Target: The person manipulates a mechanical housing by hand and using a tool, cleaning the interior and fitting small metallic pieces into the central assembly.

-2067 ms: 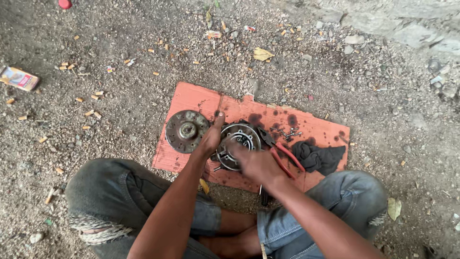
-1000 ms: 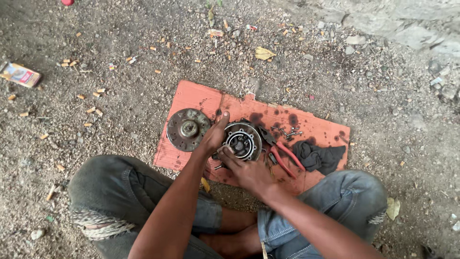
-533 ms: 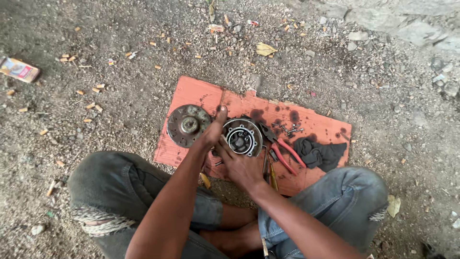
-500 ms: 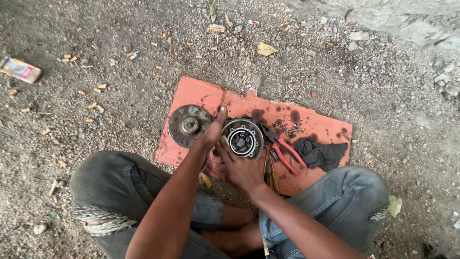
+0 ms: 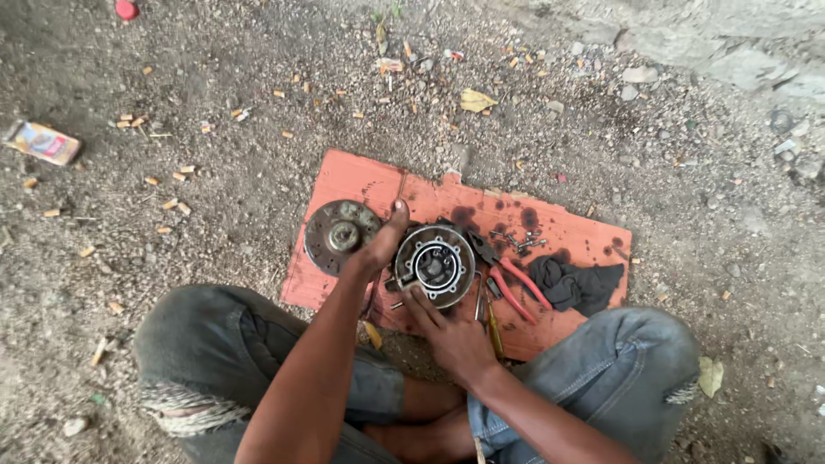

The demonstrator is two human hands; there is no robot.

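Board [image 5: 361,185]: we see it flat on the gravel ground [image 5: 215,215], just beyond our knees.
Round housing [image 5: 435,264]: on the board, near its middle.
Left hand [image 5: 378,245]: against the housing's left edge.
Right hand [image 5: 451,331]: at the housing's near edge, fingers touching it.
Disc [image 5: 339,235]: on the board's left part, just left of our left hand.
Pliers [image 5: 509,277]: on the board, right of the housing.
Rag [image 5: 574,285]: right of the pliers, near the board's right end.
Screws [image 5: 518,241]: on the board, beyond the pliers.
Packet [image 5: 43,142]: on the ground, far left, well apart from the board.
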